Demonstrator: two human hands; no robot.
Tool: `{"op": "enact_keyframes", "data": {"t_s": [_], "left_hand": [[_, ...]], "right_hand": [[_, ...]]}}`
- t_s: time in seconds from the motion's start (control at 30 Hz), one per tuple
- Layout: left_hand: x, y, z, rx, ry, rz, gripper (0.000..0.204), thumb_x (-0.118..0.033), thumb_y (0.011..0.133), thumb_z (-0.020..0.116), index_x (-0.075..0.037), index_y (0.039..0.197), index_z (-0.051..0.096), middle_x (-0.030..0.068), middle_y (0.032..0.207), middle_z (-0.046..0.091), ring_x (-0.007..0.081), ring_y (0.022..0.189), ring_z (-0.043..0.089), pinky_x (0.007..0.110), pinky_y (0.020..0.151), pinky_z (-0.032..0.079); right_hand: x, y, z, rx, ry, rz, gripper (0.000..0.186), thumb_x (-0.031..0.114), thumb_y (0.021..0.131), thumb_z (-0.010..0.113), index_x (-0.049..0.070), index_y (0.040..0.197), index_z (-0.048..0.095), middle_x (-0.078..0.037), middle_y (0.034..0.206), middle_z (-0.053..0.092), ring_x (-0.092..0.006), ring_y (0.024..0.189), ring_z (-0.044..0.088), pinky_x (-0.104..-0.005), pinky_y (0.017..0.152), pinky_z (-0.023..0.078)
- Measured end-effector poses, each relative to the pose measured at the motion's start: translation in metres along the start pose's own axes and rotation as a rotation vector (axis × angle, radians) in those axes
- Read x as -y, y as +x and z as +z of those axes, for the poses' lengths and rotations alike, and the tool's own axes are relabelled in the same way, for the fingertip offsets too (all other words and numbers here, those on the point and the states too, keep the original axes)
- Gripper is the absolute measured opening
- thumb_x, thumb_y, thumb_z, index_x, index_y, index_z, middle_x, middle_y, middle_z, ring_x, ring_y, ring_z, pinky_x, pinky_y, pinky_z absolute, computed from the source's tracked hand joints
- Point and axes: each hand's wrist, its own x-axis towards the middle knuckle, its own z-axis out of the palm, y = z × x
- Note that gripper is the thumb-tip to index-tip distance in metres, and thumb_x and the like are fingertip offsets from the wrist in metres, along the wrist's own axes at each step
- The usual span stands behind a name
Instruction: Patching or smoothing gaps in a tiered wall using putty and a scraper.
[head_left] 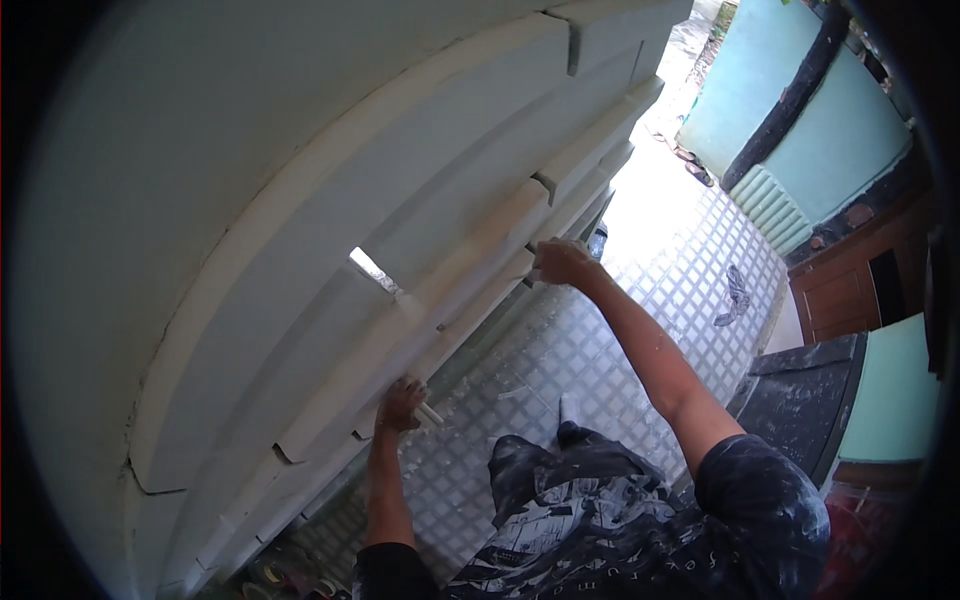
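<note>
A white wooden panel with stepped mouldings (330, 200) runs slantwise along my left side, with slots and dark gaps at its joints. My left hand (402, 402) is low against its lower moulding, fingers curled, with a short pale stick (430, 413) jutting out from beside the fingers. Farther up, my right hand (563, 262) presses on the edge of a moulding with its fingers bent and closed. What it holds, if anything, is hidden. Pale dust marks my right hand and my dark clothes. Behind the right hand a small dark object (598, 240) shows, too partly to name.
Grey-and-white patterned tiles (680, 310) with white dust make up the floor. A crumpled dark cloth (735, 297) lies there, and shoes (695, 170) rest by the bright doorway. A dark dusty cabinet (800, 390) stands at my right. Several round items (275, 575) sit lower left.
</note>
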Motion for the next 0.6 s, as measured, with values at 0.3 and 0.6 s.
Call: {"op": "enact_keyframes", "data": {"t_s": [0.3, 0.6], "left_hand": [[-0.157, -0.022, 0.113, -0.867, -0.477, -1.078, 0.032, -0.026, 0.077, 0.072, -0.001, 0.096, 0.063, 0.0182, 0.094, 0.06, 0.035, 0.091, 0.059, 0.042, 0.079, 0.046], [-0.38, -0.168, 0.223, -0.687, -1.112, -2.425, 0.042, -0.037, 0.094, 0.05, 0.0, 0.105, 0.066, 0.0119, 0.088, 0.067, 0.0206, 0.075, 0.062, 0.038, 0.063, 0.046]], "right_hand": [[-0.123, -0.192, 0.188, 0.374, 0.343, 0.179, 0.052, 0.046, 0.073, 0.073, 0.013, 0.113, 0.069, -0.016, 0.122, 0.062, -0.0331, 0.112, 0.059, -0.0414, 0.093, 0.048], [-0.214, -0.27, 0.23, 0.08, 0.445, 0.314, 0.055, 0.021, 0.078, 0.07, 0.006, 0.128, 0.052, -0.022, 0.11, 0.064, -0.0323, 0.106, 0.062, -0.0409, 0.09, 0.048]]}}
